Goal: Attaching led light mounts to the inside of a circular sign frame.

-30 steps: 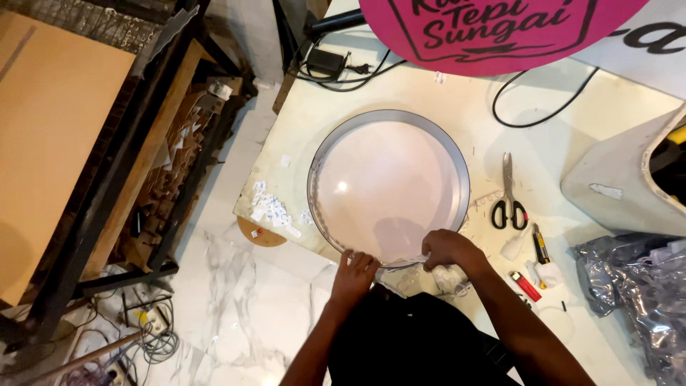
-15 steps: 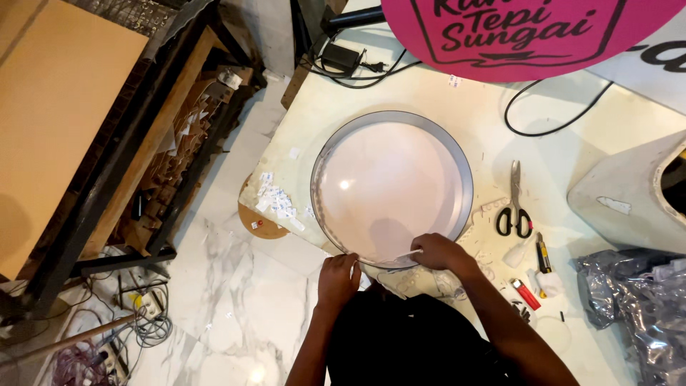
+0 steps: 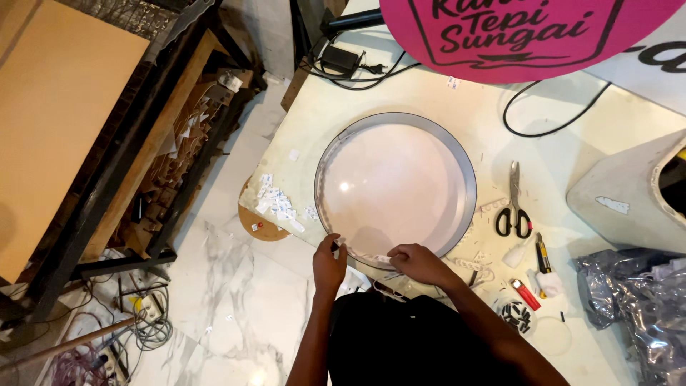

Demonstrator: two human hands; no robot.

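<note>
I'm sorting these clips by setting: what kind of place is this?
Probably a sign-making workshop: a round metal-rimmed sign frame on the worktable, a big pink round sign, and scissors.

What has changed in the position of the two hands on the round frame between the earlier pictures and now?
The left hand came off the strip, dropped toward the body, then returned to the near rim of the round frame, further left than before. The right hand kept its grip on the strip at the near rim. The scissors, the red lighter and the frame stayed put on the table.
</note>
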